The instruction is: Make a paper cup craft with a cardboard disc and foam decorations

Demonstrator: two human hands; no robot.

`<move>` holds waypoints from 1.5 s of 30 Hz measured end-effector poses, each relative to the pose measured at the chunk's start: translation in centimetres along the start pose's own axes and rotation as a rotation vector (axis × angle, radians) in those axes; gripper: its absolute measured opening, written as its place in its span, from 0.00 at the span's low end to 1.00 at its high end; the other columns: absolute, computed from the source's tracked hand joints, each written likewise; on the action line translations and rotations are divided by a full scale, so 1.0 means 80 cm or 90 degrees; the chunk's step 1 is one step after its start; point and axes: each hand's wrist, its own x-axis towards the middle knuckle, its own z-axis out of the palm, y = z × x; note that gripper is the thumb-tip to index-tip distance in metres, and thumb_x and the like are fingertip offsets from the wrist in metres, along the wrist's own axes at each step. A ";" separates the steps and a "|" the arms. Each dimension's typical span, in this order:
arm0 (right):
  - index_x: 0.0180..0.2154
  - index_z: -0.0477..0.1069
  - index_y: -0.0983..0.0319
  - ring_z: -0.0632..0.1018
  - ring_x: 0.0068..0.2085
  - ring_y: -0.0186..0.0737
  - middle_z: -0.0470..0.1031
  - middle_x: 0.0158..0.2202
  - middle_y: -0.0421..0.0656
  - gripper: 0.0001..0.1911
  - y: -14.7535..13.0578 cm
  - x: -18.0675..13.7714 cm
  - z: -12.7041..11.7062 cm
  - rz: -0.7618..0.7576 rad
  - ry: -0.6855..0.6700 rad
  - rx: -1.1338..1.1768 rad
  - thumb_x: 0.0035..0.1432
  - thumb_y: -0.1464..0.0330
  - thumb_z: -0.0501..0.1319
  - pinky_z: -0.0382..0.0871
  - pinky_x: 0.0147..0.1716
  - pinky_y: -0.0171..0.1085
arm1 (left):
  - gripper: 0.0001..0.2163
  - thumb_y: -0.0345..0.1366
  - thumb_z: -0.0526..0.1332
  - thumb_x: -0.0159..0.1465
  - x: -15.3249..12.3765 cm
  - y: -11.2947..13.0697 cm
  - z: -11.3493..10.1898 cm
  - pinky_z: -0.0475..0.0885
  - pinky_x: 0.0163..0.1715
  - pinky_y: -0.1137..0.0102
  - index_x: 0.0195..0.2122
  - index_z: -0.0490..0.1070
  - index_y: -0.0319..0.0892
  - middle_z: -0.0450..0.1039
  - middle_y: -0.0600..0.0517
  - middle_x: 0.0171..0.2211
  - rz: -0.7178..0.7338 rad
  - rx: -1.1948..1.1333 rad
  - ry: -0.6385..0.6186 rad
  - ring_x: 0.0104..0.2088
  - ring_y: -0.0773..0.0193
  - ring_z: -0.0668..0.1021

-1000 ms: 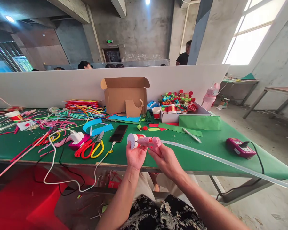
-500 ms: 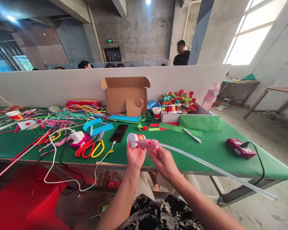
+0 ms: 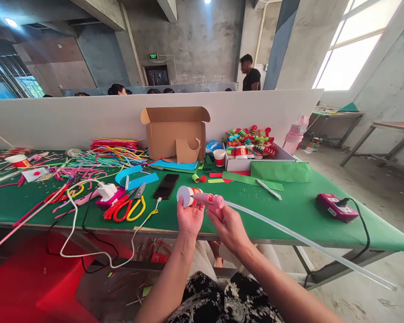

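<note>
My left hand point(image 3: 189, 218) is closed around a small paper cup point(image 3: 185, 196) with a white bottom and a red band, held sideways over the table's front edge. My right hand point(image 3: 228, 224) grips a pink hot glue gun point(image 3: 209, 200) with its nozzle against the cup. A long clear glue stick point(image 3: 306, 243) runs out of the gun's back, down to the right past the table edge.
The green table point(image 3: 299, 211) carries red and yellow scissors point(image 3: 125, 209), a black phone point(image 3: 166, 186), a white charger with cable point(image 3: 106, 192), coloured pipe cleaners point(image 3: 114, 151), an open cardboard box point(image 3: 175, 133), a white tray of finished crafts point(image 3: 252, 152) and a pink power strip point(image 3: 336, 207). People are behind the white partition point(image 3: 70, 119).
Both hands have kept their grips. The cup and glue gun shifted slightly, and the glue stick's far end swung a little. A person behind the partition walked left.
</note>
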 end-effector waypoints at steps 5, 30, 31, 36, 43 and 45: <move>0.23 0.58 0.59 0.62 0.24 0.34 0.62 0.20 0.36 0.14 0.000 0.000 0.000 0.006 -0.003 -0.004 0.58 0.61 0.54 0.55 0.24 0.33 | 0.12 0.44 0.60 0.63 -0.002 0.001 0.004 0.72 0.46 0.65 0.40 0.76 0.43 0.78 0.48 0.40 -0.013 -0.005 0.010 0.43 0.59 0.79; 0.24 0.58 0.59 0.62 0.23 0.33 0.63 0.20 0.37 0.15 0.007 -0.006 0.006 0.043 -0.017 -0.013 0.58 0.59 0.53 0.54 0.24 0.34 | 0.13 0.45 0.59 0.64 -0.001 0.002 0.003 0.71 0.48 0.64 0.41 0.76 0.43 0.78 0.48 0.42 -0.021 -0.010 0.023 0.44 0.59 0.78; 0.24 0.58 0.59 0.62 0.24 0.34 0.63 0.21 0.37 0.15 0.008 -0.007 0.006 0.046 -0.017 -0.011 0.58 0.59 0.53 0.54 0.24 0.34 | 0.14 0.46 0.59 0.64 -0.001 0.002 0.003 0.71 0.48 0.64 0.42 0.76 0.43 0.77 0.48 0.42 -0.021 -0.008 0.021 0.44 0.59 0.78; 0.24 0.59 0.60 0.61 0.24 0.33 0.62 0.21 0.37 0.16 0.006 -0.009 0.001 0.049 0.015 0.064 0.56 0.57 0.56 0.56 0.24 0.34 | 0.13 0.45 0.59 0.64 -0.001 0.002 0.004 0.71 0.47 0.65 0.42 0.76 0.43 0.77 0.48 0.41 -0.012 -0.014 0.020 0.44 0.59 0.78; 0.26 0.65 0.60 0.58 0.16 0.28 0.58 0.14 0.32 0.23 0.026 -0.020 -0.035 0.268 -0.090 0.343 0.52 0.46 0.62 0.51 0.15 0.31 | 0.15 0.46 0.55 0.65 -0.007 0.006 0.011 0.72 0.42 0.64 0.42 0.75 0.41 0.77 0.47 0.40 -0.052 -0.021 0.052 0.42 0.59 0.77; 0.26 0.66 0.60 0.59 0.15 0.28 0.58 0.13 0.32 0.24 0.041 -0.024 -0.056 0.293 -0.049 0.349 0.50 0.45 0.63 0.52 0.15 0.31 | 0.15 0.47 0.56 0.64 -0.008 0.007 0.010 0.73 0.41 0.64 0.41 0.74 0.43 0.76 0.48 0.41 -0.042 -0.019 0.053 0.43 0.59 0.77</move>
